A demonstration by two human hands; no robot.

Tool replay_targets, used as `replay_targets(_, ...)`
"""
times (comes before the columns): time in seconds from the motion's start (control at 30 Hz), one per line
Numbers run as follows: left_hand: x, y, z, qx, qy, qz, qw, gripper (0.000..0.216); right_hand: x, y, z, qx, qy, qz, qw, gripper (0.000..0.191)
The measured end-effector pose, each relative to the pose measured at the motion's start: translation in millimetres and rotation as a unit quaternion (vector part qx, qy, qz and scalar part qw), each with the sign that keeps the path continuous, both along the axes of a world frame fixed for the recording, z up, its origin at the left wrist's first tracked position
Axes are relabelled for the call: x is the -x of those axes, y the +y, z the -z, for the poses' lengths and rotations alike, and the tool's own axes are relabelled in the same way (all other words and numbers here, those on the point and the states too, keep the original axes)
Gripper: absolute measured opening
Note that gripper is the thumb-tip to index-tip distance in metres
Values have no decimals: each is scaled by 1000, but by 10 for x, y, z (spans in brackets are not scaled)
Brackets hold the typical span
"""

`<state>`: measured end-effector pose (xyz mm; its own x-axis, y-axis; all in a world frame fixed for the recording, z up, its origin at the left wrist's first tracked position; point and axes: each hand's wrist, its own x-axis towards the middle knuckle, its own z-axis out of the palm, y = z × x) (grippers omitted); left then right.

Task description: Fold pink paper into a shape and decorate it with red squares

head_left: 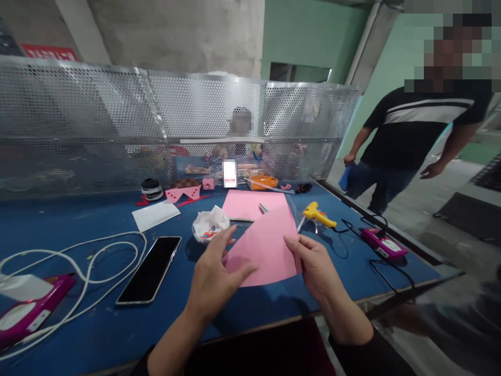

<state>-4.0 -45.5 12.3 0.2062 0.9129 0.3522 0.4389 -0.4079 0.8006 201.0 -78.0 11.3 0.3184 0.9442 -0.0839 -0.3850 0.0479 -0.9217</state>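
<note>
A blue desk (97, 324) runs up to a perforated metal screen (78, 125). Over the desk's near edge, a pink paper sheet (270, 250) is held tilted up between both hands. The left hand (217, 277) holds its left edge with fingers spread, and the right hand (313, 266) pinches its right edge. A black phone (149, 269) lies flat to the left of the hands. A yellow glue gun (318, 214) stands beyond the sheet's far right corner.
</note>
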Motion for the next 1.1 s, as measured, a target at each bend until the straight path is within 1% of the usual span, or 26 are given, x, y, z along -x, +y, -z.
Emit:
replay_targets(0.03,13,-35,28,-17,33,22,999,88,24,3,-13,-1,9,4,1000,37)
replay_targets(0.1,31,-97,88,-31,81,65,994,106,79,5,-34,-1,24,9,1000,36)
replay_targets(0.13,37,-120,116,-29,94,80,992,110,110,6,-42,-1,29,10,1000,36)
replay_targets(0.2,45,-154,157,-16,102,96,990,110,174,8,-49,1,35,7,999,35)
replay_targets(0.3,65,-176,164,28,61,107,992,98,263,10,-59,5,35,-2,999,34)
replay_targets(0.33,77,-180,153,47,40,115,991,97,285,10,-66,7,34,-5,999,34)
replay_targets(0.47,120,-195,95,108,-31,164,980,109,330,23,-104,23,16,-15,999,37)
replay_targets(0.5,124,-199,85,133,-54,174,974,108,334,32,-110,26,9,-18,999,38)
replay_targets(0.6,113,-207,69,224,-143,202,943,97,355,80,-111,19,-6,-19,1000,41)
replay_targets(0.63,104,-208,64,240,-170,215,931,91,368,100,-106,13,-9,-19,1000,42)
replay_targets(0.77,76,-212,42,258,-248,248,900,59,442,176,-80,-19,-19,-22,999,48)
replay_targets(0.83,77,-215,44,295,-283,240,881,53,461,201,-72,-33,-35,-22,999,51)
replay_targets(0.87,83,-215,50,311,-299,224,874,52,456,211,-71,-33,-50,-24,998,53)
replay_targets(0.97,121,-192,75,346,-326,147,867,48,364,231,-102,-21,-97,-42,994,58)
replay_targets(1.03,165,-157,80,375,-323,97,864,47,243,241,-161,-7,-117,-59,991,60)
replay_targets(1.1,217,-112,60,392,-321,66,859,48,95,256,-248,7,-133,-80,988,59)
